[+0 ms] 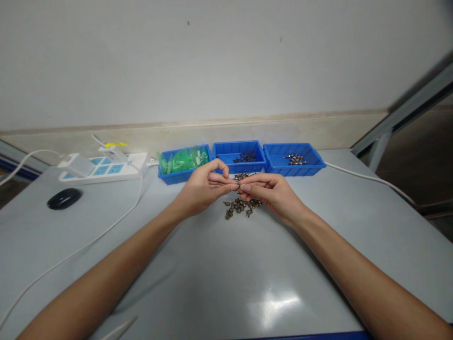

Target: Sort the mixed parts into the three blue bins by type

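My left hand point(205, 186) and my right hand point(267, 189) meet fingertip to fingertip above the grey table point(212, 274). Both pinch a small dark metal piece point(238, 186) between thumbs and forefingers; it is too small to name. Just below the fingers lies a loose heap of small dark screws point(241, 207). A few more screws point(243, 176) lie behind the fingers. Both forearms stretch over the table from the near edge.
Three blue trays stand at the back: the left one point(182, 165) holds green plastic parts, the middle one point(239, 156) dark screws, the right one point(293, 159) brownish metal parts. A white power strip point(102, 166) with cables and a black mouse point(64, 198) sit left.
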Action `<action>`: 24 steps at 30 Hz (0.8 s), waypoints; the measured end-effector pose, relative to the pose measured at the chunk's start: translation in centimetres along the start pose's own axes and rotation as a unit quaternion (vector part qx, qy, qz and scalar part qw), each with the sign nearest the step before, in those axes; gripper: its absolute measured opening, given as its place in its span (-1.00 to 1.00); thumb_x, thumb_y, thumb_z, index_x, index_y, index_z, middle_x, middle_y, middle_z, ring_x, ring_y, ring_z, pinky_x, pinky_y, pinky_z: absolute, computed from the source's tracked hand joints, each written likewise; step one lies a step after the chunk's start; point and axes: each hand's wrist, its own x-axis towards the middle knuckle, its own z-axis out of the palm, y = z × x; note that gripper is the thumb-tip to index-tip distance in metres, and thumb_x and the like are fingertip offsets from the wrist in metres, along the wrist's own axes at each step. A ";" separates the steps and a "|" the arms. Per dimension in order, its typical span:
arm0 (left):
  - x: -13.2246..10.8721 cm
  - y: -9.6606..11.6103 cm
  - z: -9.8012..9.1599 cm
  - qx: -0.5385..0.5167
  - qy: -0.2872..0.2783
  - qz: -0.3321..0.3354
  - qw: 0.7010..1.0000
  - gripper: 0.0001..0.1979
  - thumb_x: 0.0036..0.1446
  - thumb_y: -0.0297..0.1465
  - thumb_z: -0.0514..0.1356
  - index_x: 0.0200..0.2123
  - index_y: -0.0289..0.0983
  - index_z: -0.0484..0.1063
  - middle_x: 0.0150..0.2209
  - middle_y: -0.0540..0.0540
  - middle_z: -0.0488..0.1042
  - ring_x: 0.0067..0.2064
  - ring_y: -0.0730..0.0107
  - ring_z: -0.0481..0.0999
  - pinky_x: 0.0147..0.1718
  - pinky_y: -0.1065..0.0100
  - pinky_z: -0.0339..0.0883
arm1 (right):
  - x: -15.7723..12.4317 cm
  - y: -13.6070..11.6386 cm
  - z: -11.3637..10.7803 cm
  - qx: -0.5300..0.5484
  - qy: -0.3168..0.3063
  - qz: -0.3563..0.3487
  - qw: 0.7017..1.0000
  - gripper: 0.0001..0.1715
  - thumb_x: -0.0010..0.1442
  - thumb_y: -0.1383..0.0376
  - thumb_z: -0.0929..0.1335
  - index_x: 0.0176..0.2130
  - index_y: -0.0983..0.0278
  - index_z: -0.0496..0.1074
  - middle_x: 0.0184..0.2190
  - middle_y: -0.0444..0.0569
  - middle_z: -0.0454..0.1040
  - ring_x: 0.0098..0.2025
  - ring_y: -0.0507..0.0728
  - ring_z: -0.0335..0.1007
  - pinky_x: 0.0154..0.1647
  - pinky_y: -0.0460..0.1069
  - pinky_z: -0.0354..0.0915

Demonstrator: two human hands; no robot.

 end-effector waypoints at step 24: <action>-0.2 -0.5 -1.1 0.341 -0.147 0.124 0.920 -0.85 0.08 -0.62 0.24 -0.28 -0.31 0.52 -0.40 -0.01 0.54 -0.39 0.49 0.50 -0.36 0.49 0.35 | 0.9 -1.1 -0.7 -0.002 0.338 -0.130 0.932 -0.68 0.02 0.31 0.43 -0.15 0.23 0.57 -0.16 -0.01 0.64 -0.43 0.03 0.56 -0.42 -0.07 0.42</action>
